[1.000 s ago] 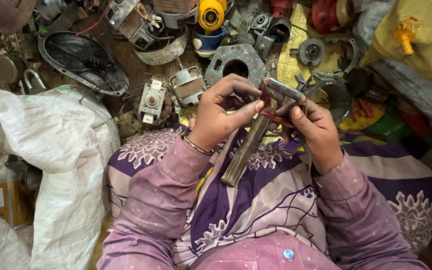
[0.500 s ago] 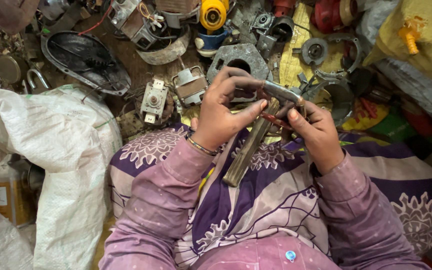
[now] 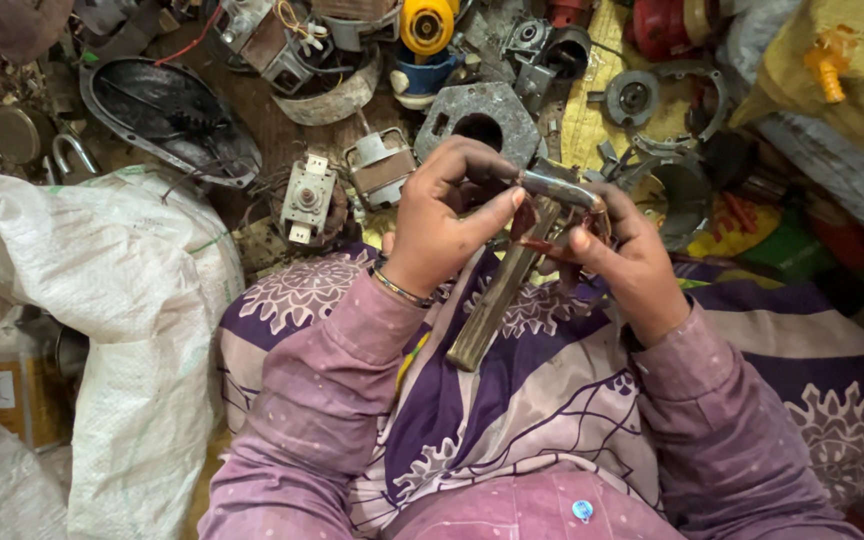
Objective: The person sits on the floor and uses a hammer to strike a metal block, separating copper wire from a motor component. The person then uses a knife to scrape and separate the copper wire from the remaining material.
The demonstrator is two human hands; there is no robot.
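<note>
Seen from the head camera, looking down: a person in a pale purple top sits on the floor with a purple and white patterned cloth (image 3: 552,400) over the lap. Both hands are raised together above the lap, close to the chest. The left hand (image 3: 442,225) curls its fingers over the top of a worn metal tool (image 3: 497,295), thumb pressed against its side. The right hand (image 3: 627,265) pinches a small reddish part (image 3: 552,245) at the tool's head, fingers pressed together around it. Compared with a second ago, the hands have barely shifted; the left thumb now lies flatter along the tool and the grip looks tighter, which suggests the work on the small part is going on rather than finished. The tool is long and flat, dull brown and rusty, with a grey bent metal piece at its top; its handle hangs down and to the left over the cloth. On the floor beyond the hands lies scrap: a grey plate (image 3: 482,115) with a round hole, a small motor (image 3: 307,200), a black oval cover (image 3: 167,115), a yellow reel (image 3: 427,25). A white sack (image 3: 82,300) sits to the left.
</note>
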